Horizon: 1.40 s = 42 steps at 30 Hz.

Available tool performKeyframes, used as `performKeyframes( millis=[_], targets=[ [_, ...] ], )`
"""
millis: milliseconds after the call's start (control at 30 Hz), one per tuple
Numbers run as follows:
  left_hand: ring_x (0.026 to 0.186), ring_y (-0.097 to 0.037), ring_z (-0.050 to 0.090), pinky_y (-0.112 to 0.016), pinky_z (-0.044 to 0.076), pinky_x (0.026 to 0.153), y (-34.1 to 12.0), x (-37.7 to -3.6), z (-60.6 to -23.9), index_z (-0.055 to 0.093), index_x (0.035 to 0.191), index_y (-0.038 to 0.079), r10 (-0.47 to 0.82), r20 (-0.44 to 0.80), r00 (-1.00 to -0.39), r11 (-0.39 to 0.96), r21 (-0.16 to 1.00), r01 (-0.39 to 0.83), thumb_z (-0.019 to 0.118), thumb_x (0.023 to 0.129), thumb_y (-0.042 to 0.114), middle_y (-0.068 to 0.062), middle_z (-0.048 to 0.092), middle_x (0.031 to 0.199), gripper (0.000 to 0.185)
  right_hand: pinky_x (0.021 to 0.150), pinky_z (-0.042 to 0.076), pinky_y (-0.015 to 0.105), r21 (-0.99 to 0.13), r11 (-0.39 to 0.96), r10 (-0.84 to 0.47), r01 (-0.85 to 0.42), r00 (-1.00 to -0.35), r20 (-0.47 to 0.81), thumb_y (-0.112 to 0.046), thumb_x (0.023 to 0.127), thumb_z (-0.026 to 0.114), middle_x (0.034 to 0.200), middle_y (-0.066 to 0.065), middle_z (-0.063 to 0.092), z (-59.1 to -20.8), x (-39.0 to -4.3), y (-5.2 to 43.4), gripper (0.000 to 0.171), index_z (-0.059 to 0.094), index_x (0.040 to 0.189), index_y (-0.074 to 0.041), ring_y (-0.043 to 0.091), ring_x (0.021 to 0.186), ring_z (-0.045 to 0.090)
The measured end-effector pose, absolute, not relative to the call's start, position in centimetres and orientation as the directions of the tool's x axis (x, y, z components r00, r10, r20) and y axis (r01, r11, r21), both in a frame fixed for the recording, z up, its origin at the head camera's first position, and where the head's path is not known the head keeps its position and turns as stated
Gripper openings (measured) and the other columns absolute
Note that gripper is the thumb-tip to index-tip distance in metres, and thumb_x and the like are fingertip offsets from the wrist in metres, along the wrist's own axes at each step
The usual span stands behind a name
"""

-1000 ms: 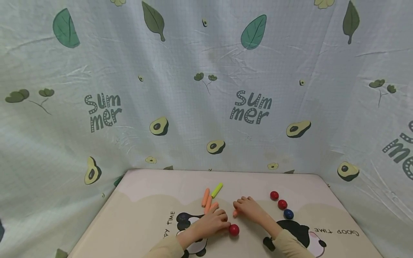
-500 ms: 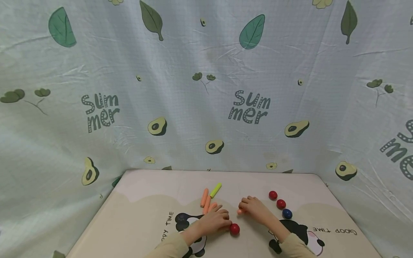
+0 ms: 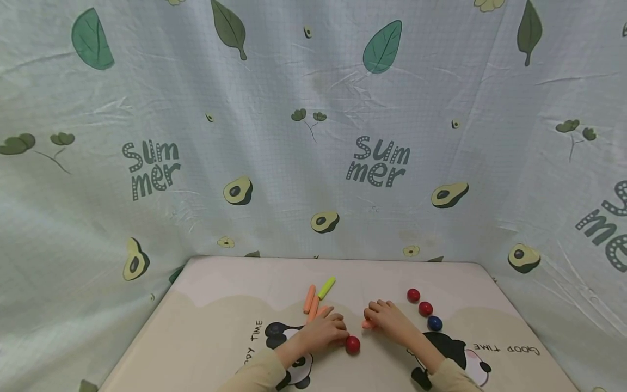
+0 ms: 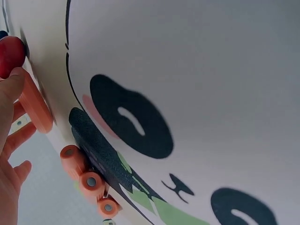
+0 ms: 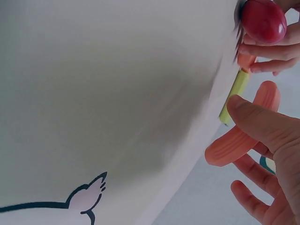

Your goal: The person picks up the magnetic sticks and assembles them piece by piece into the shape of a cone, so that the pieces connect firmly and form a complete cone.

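Note:
My left hand [image 3: 320, 332] pinches an orange ridged toy rod [image 4: 36, 105] between thumb and fingers. A red ball [image 4: 11, 55] sits at that rod's upper end, by the thumb tip; whether the two are joined I cannot tell. In the head view the same red ball [image 3: 352, 344] shows just right of the left hand, which hides most of the rod. Farther right, my right hand [image 3: 391, 322] pinches another orange rod [image 5: 229, 146], its thumb across the rod's middle. Both rod ends stick out past the thumb.
Several rods lie beyond the left hand: orange ones [image 3: 309, 299] side by side and a yellow-green one [image 3: 326, 287]. Right of the right hand lie two red balls [image 3: 425, 308] and a blue ball [image 3: 434, 323]. The table [image 3: 220, 316] has printed cartoons; a patterned curtain [image 3: 274, 152] hangs behind.
My right hand has shifted a little to the right with its orange rod, widening the gap to the red ball. My left hand keeps its hold and has barely moved.

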<state>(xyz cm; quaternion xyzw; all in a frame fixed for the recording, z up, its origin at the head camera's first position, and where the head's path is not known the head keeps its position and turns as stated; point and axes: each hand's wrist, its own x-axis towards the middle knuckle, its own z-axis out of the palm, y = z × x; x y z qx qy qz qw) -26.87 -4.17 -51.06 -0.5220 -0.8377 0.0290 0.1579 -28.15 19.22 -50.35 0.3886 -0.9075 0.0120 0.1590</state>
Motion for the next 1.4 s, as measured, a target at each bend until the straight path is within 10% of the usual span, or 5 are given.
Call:
performKeyframes(
  millis=[400,1400],
  targets=[
    [0.107,-0.014,0.052,-0.045,0.039,0.094,-4.4,-26.7,-51.0,0.061,0.109,0.025,0.879,0.22,-0.424,0.469,-0.233,0.852,0.054,0.087,0.033,0.007,0.061,0.104,0.025,0.063,0.025,0.022,0.064,0.69,-0.705,-0.721,-0.651,0.282,-0.022,0.071,0.072,0.075,-0.012,0.055,-50.3,-27.6,19.3,0.023,0.054,0.086,-0.023,0.007,0.072,0.041],
    [0.085,-0.009,0.047,-0.03,0.039,0.08,-3.4,-24.9,-51.1,0.055,0.104,0.028,0.826,0.285,-0.486,0.557,-0.277,0.783,0.049,0.082,0.052,0.008,0.053,0.092,0.032,0.073,0.036,0.036,0.126,0.629,-0.747,-0.767,-0.553,0.37,-0.029,0.067,0.073,0.082,-0.013,0.052,-51.5,-26.4,19.4,0.026,0.056,0.087,-0.029,0.009,0.084,0.044]
  ],
)
